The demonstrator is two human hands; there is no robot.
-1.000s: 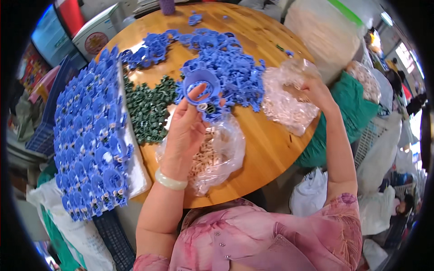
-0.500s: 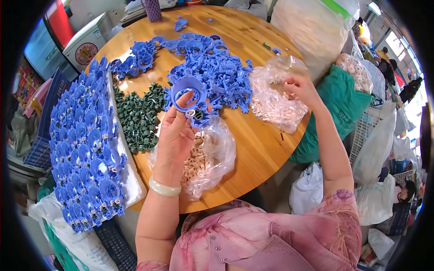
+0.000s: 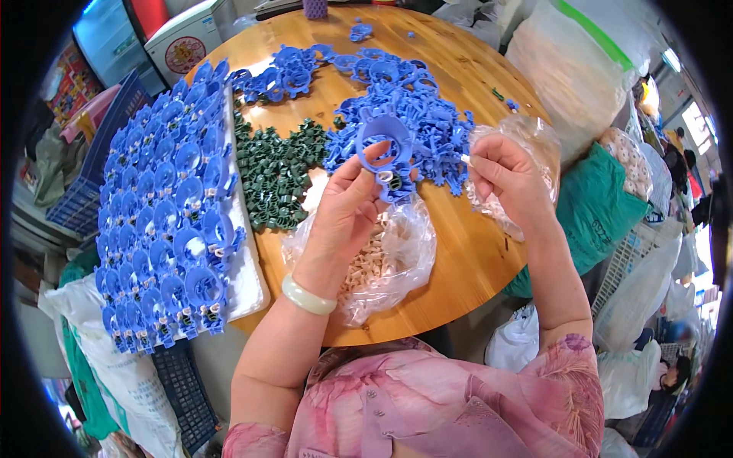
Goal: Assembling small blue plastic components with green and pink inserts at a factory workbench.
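Observation:
My left hand, with a pale bangle on its wrist, grips a blue plastic ring-shaped part upright between thumb and fingers. Small white and dark green bits sit at the lower end of that part. To its right, my right hand pinches a tiny pale piece at the fingertips, apart from the blue part. Behind both hands spreads a heap of blue plastic parts. Below the left hand lies a clear bag of small peach-coloured pieces; another clear bag lies behind the right hand.
Dark green plastic parts are piled left of the blue heap. Rows of blue assemblies stand on a white board at the table's left. Large sacks, a green bag among them, crowd the right side of the round wooden table.
My right hand has come out of the right-hand bag toward the left hand, with a tiny pale piece in its fingertips. The left hand still holds the blue part. The view has shifted.

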